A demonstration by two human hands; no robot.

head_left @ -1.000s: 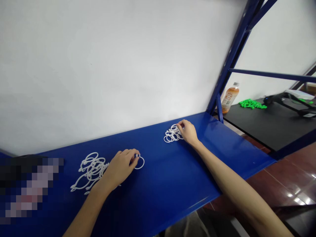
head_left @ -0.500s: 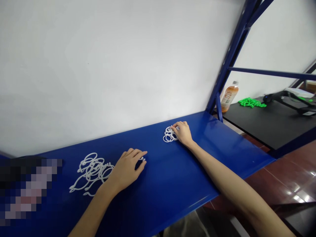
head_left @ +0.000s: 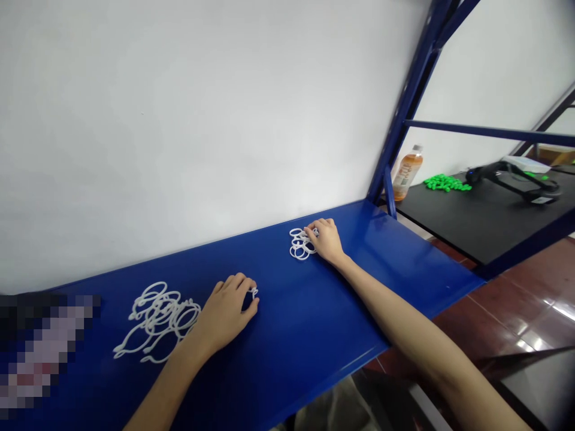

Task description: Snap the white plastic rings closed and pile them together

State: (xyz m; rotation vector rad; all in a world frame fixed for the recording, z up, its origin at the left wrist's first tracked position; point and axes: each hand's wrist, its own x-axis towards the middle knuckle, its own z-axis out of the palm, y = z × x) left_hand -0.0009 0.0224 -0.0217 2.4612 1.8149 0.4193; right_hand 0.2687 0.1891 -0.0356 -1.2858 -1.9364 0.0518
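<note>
Near the middle of the blue shelf, my left hand (head_left: 230, 306) is curled, thumb and fingers closing around a small white looped cord (head_left: 254, 293); most of it is hidden by the hand. Left of that hand lies a loose, tangled pile of white elastic cord loops (head_left: 157, 317), partly covered by my wrist. Farther back and to the right, my right hand (head_left: 326, 240) rests at a smaller group of white cord loops (head_left: 299, 248), its bent fingers pinching a loop at the group's right side. The fingertips partly hide that loop.
The blue shelf (head_left: 278, 335) meets a white wall behind and a blue post (head_left: 395, 137) at right. A bottle (head_left: 408, 173), green pieces (head_left: 447, 182) and a black frame-like device (head_left: 512, 178) are on a black table. A dark object (head_left: 40, 308) sits far left.
My left hand's fingers have drawn in around the small white cord. My right hand stays at the smaller group, where a loop now shows at the upper left. The view has shifted slightly right.
</note>
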